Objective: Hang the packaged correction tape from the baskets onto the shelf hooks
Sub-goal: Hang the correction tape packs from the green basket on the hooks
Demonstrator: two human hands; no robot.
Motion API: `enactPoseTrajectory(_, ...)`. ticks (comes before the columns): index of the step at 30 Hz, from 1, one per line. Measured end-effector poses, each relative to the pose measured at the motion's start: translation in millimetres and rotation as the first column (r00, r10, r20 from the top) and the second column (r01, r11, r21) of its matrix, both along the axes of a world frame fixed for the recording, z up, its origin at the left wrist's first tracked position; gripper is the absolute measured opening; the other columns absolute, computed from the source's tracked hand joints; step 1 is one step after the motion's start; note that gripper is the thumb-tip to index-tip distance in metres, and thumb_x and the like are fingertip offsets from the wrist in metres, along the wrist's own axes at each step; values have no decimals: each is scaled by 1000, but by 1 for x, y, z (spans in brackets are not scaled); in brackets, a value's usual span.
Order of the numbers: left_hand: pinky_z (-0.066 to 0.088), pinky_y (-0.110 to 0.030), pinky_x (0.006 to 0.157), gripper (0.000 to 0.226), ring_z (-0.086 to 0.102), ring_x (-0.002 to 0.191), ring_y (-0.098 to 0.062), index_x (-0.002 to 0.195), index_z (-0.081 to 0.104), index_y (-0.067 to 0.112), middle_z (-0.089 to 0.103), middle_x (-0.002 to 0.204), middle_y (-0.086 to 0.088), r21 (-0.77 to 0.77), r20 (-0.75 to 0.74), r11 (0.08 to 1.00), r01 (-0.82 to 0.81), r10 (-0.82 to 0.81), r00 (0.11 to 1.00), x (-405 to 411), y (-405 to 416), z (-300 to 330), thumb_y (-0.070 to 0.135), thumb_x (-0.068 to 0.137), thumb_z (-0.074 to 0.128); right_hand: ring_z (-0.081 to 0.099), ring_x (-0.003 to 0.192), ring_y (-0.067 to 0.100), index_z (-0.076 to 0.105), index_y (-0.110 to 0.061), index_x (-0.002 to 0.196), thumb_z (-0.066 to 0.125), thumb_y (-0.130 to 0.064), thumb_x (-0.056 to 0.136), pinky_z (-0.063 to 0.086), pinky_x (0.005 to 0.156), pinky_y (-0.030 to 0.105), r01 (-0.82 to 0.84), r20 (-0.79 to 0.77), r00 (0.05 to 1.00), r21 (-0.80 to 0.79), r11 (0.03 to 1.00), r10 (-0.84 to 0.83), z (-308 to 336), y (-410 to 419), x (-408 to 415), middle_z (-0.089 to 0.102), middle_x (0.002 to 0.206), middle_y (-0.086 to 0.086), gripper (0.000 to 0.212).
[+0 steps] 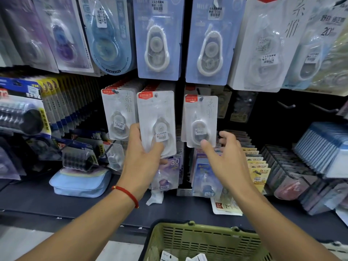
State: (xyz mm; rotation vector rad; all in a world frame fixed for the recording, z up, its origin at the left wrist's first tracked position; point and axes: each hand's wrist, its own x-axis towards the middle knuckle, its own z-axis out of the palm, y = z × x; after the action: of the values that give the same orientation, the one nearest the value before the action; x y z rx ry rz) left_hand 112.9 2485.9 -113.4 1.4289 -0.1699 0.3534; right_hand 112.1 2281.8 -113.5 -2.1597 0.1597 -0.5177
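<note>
My left hand (143,149) grips the lower part of a white correction tape pack (156,117) with a red label, held upright in front of the shelf's middle row, its hang hole near a hook. My right hand (224,155) is spread with relaxed fingers, its thumb tip touching the bottom of a matching pack (200,117) that hangs on a hook to the right. A third matching pack (117,112) hangs to the left. The green basket (175,240) sits below at the bottom centre, with a few white packs in it.
Larger blue and white tape packs (158,38) hang in the row above. Two bare hooks (290,106) stick out at the right. A light blue pouch (81,182) and racks of cards (258,166) sit on the dark shelf (37,196).
</note>
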Motion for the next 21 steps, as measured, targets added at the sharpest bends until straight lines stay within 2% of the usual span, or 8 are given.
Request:
enactPoseTrajectory(3,66,-49,69,42,77,101,-24,125,55,26,74,119,-2,-8,-62,981,192,-192,979,-2,-6,-2,-7,98,63,63,107,0,65,-33,124,66,-51,96,53,97,34,-175,82,982,65,982,170,-2,8,-5,67,122,-14,33)
enactPoseTrajectory(6,66,-52,76,45,77,105,-27,136,54,23,75,121,-4,0,-91,948,319,-318,944,-5,-12,-5,-1,99,66,70,102,1,68,-31,113,70,-47,97,57,89,31,-332,107,942,195,923,317,-5,16,-10,75,108,-16,23)
enactPoseTrajectory(9,66,-43,75,52,77,100,-23,144,53,25,74,115,-9,84,-89,966,245,-238,967,-3,-15,-6,5,99,69,75,94,9,64,-21,114,72,-28,99,61,77,32,-308,172,949,330,892,264,-5,17,-9,79,102,-6,18)
enactPoseTrajectory(11,66,-36,75,56,75,90,-18,146,53,24,70,108,-13,127,-84,973,191,-181,980,-2,-17,-6,2,98,69,77,91,16,63,-16,115,70,-23,100,58,67,31,-280,203,956,435,856,211,-4,17,-8,79,102,-2,18)
enactPoseTrajectory(14,66,-42,82,56,71,81,-16,141,59,22,68,107,-10,137,-59,973,184,-178,982,-2,-19,-6,-8,95,67,77,88,22,62,-16,118,68,-27,102,56,56,31,-236,199,967,488,840,156,0,14,-7,79,104,1,20)
enactPoseTrajectory(16,66,-43,83,54,72,81,-17,137,62,21,69,113,-14,138,-36,973,186,-182,983,-3,-20,-4,-11,93,68,77,84,21,61,-15,119,67,-29,103,55,54,31,-246,200,966,495,833,166,2,11,-8,80,104,1,23)
enactPoseTrajectory(19,63,-30,75,52,70,81,-18,133,65,17,69,115,-16,106,-14,977,185,-184,983,-5,-21,0,-13,91,69,73,69,22,60,-14,121,66,-31,104,54,52,36,-276,217,958,528,803,187,6,11,-9,80,101,3,24)
enactPoseTrajectory(21,62,-27,74,50,70,80,-18,130,66,15,71,114,-17,68,-4,979,191,-191,982,-6,-22,3,-14,90,69,69,57,27,60,-14,119,67,-34,102,54,55,40,-268,216,960,543,796,175,7,11,-9,81,97,3,27)
